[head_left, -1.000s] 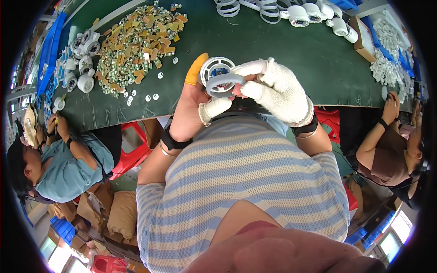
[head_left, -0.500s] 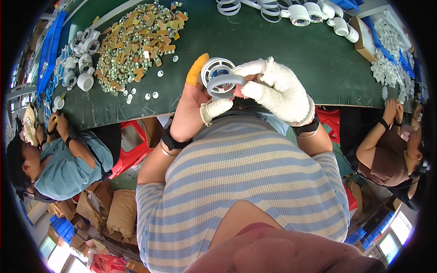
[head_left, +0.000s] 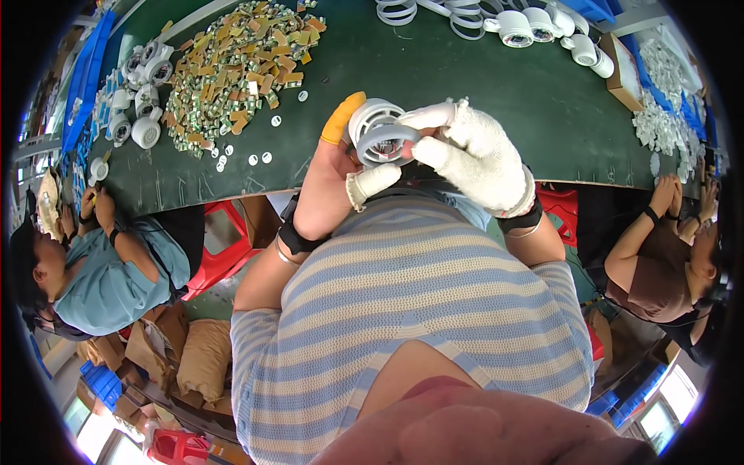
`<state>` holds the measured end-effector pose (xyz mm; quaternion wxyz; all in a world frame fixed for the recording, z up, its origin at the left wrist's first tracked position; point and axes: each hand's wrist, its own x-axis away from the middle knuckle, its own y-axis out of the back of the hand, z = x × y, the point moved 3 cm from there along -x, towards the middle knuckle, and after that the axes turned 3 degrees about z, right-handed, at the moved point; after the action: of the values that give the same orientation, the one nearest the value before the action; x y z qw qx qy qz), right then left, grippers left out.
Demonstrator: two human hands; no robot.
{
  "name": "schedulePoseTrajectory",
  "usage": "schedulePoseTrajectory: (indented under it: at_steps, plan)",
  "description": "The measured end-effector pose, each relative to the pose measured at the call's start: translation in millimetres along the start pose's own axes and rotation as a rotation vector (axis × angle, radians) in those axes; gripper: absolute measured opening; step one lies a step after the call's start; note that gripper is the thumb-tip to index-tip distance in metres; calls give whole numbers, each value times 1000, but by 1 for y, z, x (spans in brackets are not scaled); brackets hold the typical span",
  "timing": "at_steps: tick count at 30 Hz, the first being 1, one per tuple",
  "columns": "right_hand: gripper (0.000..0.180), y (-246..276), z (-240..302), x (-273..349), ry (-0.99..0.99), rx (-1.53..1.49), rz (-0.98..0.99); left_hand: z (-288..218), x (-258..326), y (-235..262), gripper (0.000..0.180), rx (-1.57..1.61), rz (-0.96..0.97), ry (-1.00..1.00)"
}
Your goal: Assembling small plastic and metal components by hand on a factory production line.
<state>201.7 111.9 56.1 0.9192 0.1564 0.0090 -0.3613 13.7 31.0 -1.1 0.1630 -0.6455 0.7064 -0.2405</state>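
My left hand (head_left: 329,186) is wrapped round a white round plastic housing (head_left: 362,118) with a spoked rim. An orange finger cot covers one of its fingertips, and a white cover is on its thumb. My right hand (head_left: 484,161), in a white knit glove, pinches a grey ring (head_left: 390,132) by its right side. The ring is tilted in front of the housing's near side and overlaps its opening. Through the ring some inner parts of the housing show. Whether ring and housing touch, I cannot tell.
On the green table (head_left: 480,85) lies a heap of small circuit boards (head_left: 240,74) with several white discs near it. White housings (head_left: 147,132) stand at left; more housings (head_left: 515,29) and grey rings (head_left: 465,19) lie at the back. Clear plastic pieces (head_left: 663,124) are at right. People sit on both sides.
The housing has tipped, so its opening faces more toward me. The grey ring has turned to show more of its hole. Both hands keep their hold.
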Motion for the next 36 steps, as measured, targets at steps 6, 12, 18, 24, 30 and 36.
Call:
schedulePoseTrajectory:
  at_steps: [6, 12, 18, 24, 30, 36]
  plan:
    - [46, -8, -4, -10, 179, 431, -256, 3, 1, -4, 94, -113, 18, 21]
    - [45, -25, -6, -23, 274, 439, -243, 4, 0, -4, 83, -443, 160, -41]
    - [44, 15, -35, -28, -268, 27, -28, -36, -13, 15, 74, -1254, 139, -195]
    - [35, 54, -60, -47, -104, 753, -119, -79, -76, 110, 19, -2144, -166, -396]
    - [14, 22, -22, 1, 125, 919, -262, -74, -66, 103, 20, -1958, -57, -494]
    - [23, -4, -38, 12, 73, 1022, -281, -68, -57, 85, 22, -760, -291, -38]
